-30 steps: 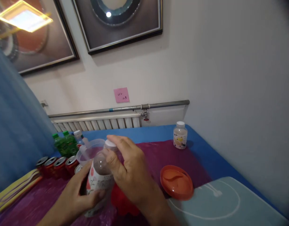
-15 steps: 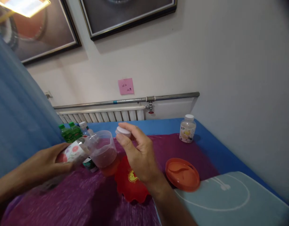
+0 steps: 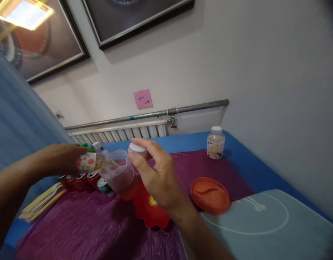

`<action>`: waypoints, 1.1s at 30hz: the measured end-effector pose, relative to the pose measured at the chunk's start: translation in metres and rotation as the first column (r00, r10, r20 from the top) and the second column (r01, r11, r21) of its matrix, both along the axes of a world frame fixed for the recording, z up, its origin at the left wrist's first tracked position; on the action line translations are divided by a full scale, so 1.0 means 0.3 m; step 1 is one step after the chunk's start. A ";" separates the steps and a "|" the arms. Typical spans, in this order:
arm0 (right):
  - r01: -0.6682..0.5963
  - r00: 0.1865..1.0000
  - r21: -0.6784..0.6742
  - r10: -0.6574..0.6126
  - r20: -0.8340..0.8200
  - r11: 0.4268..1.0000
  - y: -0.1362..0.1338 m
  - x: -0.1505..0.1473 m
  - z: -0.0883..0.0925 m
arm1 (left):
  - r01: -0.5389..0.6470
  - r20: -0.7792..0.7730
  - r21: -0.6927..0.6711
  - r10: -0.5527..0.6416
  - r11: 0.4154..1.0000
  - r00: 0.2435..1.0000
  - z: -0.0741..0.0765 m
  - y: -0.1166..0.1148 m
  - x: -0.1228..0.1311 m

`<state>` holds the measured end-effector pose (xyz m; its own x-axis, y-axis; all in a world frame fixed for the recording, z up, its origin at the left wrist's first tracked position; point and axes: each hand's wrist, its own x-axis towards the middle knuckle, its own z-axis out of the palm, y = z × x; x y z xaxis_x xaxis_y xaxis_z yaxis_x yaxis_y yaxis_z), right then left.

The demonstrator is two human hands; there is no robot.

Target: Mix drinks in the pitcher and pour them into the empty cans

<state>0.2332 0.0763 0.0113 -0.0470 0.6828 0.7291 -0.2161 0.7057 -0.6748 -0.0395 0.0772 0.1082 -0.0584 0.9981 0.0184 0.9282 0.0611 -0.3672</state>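
Left grip (image 3: 64,159): bottle (image 3: 88,162) in it, neck at the container (image 3: 120,177). Container: between the two grips. Right grip (image 3: 161,177): cap (image 3: 137,147) between thumb and fingers. Below the left grip: row of cans (image 3: 80,181); folded cloth (image 3: 43,203), nearer, left of the row. Below the right grip, partly hidden by it: dish (image 3: 151,213). Right of the right grip: plate (image 3: 210,196), then mat (image 3: 253,222), nearer; jar (image 3: 215,145), farther off. Beneath: sheet (image 3: 101,225) on worktop (image 3: 162,141). Beyond both grips: radiator (image 3: 120,135), pipe (image 3: 197,107) above it.
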 end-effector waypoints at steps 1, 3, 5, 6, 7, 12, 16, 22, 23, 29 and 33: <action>0.007 1.000 0.009 -0.007 0.002 1.000 0.001 0.000 -0.001 | -0.007 -0.093 -0.044 0.003 0.999 0.996 0.012 -0.001 0.031; 0.021 1.000 0.031 -0.021 0.008 0.999 0.004 0.000 -0.002 | -0.030 -0.239 -0.086 0.009 0.996 0.971 0.031 -0.004 0.094; 0.032 0.999 0.038 -0.033 0.011 0.999 0.007 0.000 -0.005 | -0.025 -0.297 -0.074 0.002 0.997 0.955 0.040 -0.003 0.144; 0.036 0.999 0.036 -0.036 0.013 0.999 0.008 -0.001 -0.006 | -0.023 -0.323 -0.069 0.000 0.997 0.947 0.041 -0.001 0.163; 0.040 0.999 0.033 -0.040 0.014 0.999 0.008 -0.001 -0.007 | -0.020 -0.340 -0.062 -0.002 0.998 0.940 0.040 0.002 0.178; 0.053 0.999 0.017 -0.053 0.008 0.998 0.012 -0.002 -0.008 | 0.025 -0.356 -0.072 -0.049 0.997 0.933 0.028 0.014 0.217; 0.074 0.997 0.002 -0.074 0.027 0.997 0.016 -0.006 -0.011 | 0.014 -0.373 -0.072 -0.040 0.997 0.927 0.022 0.019 0.227; 0.109 0.992 -0.003 -0.108 0.072 0.994 0.022 -0.023 -0.019 | 0.037 -0.398 -0.074 -0.064 0.997 0.915 0.009 0.016 0.230; 0.112 0.991 -0.002 -0.111 0.079 0.994 0.024 -0.025 -0.019 | 0.043 -0.399 -0.072 -0.068 0.996 0.914 0.007 0.014 0.230; 0.123 0.986 -0.006 -0.122 0.114 0.992 0.028 -0.025 -0.019 | 0.086 -0.396 -0.065 -0.105 0.994 0.912 0.004 0.004 0.223; 0.141 0.983 0.008 -0.141 0.116 0.990 0.032 -0.030 -0.026 | 0.102 -0.404 -0.052 -0.114 0.993 0.907 0.002 0.009 0.215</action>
